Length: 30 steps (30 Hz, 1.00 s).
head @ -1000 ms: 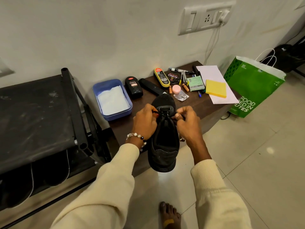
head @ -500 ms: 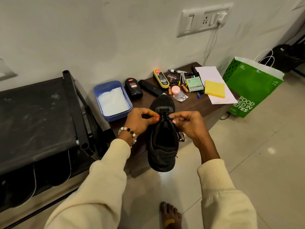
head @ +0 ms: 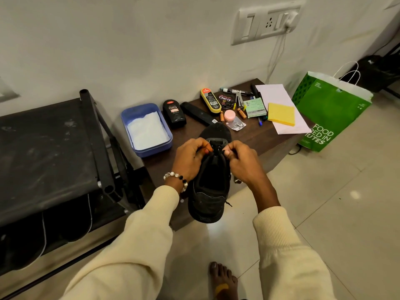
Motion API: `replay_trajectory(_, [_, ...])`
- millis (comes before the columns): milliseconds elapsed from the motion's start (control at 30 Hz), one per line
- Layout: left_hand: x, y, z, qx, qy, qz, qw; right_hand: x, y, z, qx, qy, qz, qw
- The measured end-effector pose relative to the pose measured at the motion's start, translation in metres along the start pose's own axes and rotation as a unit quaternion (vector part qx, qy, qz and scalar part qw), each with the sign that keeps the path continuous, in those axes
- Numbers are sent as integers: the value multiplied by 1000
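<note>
Dark wooden bench [head: 259, 137] against the wall, and I count one black shoe [head: 211, 191], toe on it, heel overhanging the floor. Two hands working: left hand [head: 190, 158] and right hand [head: 242, 163] each pinch the lace [head: 216, 147]. One blue tub [head: 129, 113], two batteries [head: 242, 113] behind.

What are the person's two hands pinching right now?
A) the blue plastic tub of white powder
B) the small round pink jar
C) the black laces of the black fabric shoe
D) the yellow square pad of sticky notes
C: the left hand and the right hand each pinch the black laces at the tongue of the black fabric shoe, which lies on the dark wooden table.
</note>
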<state>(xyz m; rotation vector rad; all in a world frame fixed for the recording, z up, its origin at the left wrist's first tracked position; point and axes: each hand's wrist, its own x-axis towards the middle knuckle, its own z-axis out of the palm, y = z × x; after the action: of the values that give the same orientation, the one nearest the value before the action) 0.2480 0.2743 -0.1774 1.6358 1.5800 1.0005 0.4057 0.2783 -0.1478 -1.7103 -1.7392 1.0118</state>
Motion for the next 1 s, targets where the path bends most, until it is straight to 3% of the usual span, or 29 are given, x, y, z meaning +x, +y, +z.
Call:
replay_trajectory(233, [5, 0, -3, -49, -25, -85, 995, -2, 1, -5, 62, 20, 20, 998])
replay_trajectory(433, [2, -8, -18, -80, -88, -23, 993, -2, 6, -10, 96, -15, 14, 995])
replay_trajectory(700, [2, -5, -7, -24, 5, 10, 1000, 1, 1, -3, 69, 65, 37, 995])
replay_trajectory(800, [3, -1, -5, -30, 22, -37, 999, 0, 0, -3, 95, 75, 47, 992])
replay_trajectory(1000, [3, -3, -16, -42, -46, -18, 998, -1, 1, -7, 99, 13, 28, 995])
